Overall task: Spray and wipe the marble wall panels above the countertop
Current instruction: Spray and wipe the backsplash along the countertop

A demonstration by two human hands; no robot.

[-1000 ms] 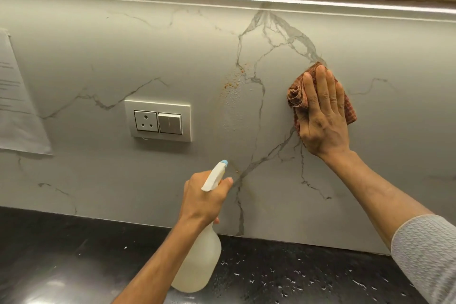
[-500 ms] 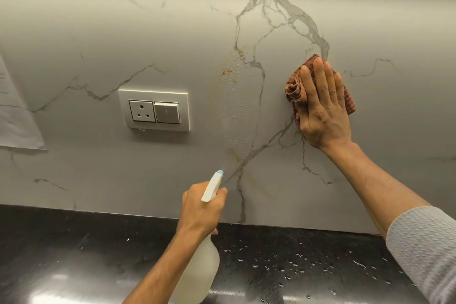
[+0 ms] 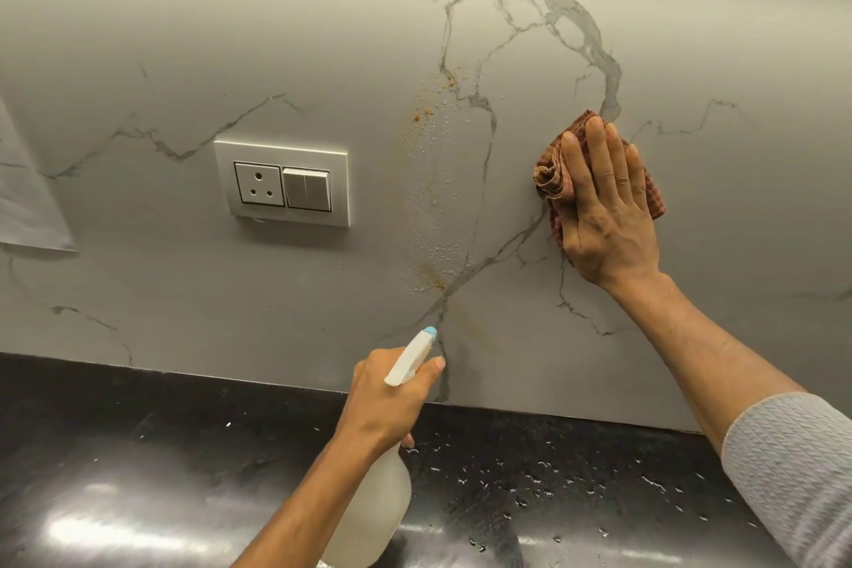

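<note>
Marble wall panel (image 3: 322, 37) is taking the cloth (image 3: 551, 180) under the right hand (image 3: 608, 217), fingers straight and together, pointing 12 o'clock; left hand (image 3: 385, 401) is gripping the spray bottle (image 3: 373, 517), fingers curled around its neck.

Glossy black countertop (image 3: 138, 452) spans the bottom edge; water droplets (image 3: 535, 482) lie scattered on it toward 5 o'clock.

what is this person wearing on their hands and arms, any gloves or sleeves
No gloves, rings or watch: left hand and right hand are bare. A pale grey textured knit sleeve covers the right arm above the bare forearm. The left forearm is bare up to the frame edge.
</note>
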